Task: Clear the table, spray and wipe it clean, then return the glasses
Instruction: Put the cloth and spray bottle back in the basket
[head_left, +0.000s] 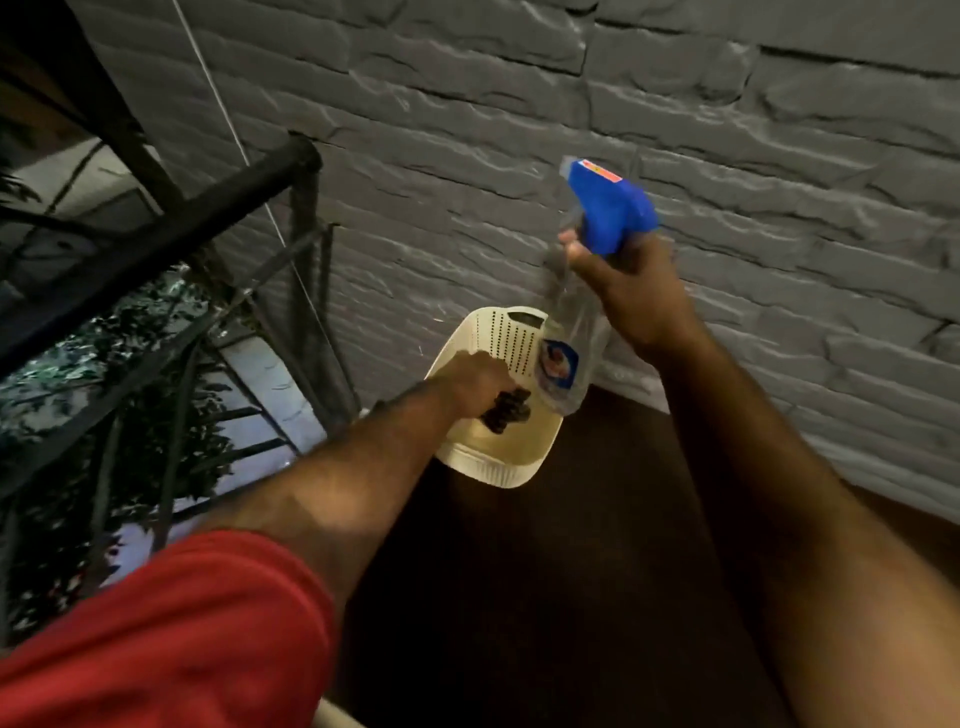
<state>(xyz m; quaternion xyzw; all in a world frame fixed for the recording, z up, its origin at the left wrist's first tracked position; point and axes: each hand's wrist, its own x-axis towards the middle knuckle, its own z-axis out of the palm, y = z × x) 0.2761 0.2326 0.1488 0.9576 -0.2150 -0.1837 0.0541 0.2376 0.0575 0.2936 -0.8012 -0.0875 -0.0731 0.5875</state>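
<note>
My right hand (631, 293) grips the neck of a clear spray bottle (569, 358) with a blue trigger head (608, 208), held in the air above a cream perforated basket (498, 470). The bottle hangs tilted, its base over the basket's right side. My left hand (475, 382) reaches into the basket and holds a dark crumpled cloth (509, 410). The basket stands on a dark brown surface (545, 571) next to the wall. No glasses are in view.
A grey stone-pattern wall (727, 130) runs along the far and right side. A black metal railing (156, 249) stands to the left, with foliage and pale paving below it. A red sleeve (171, 639) fills the lower left.
</note>
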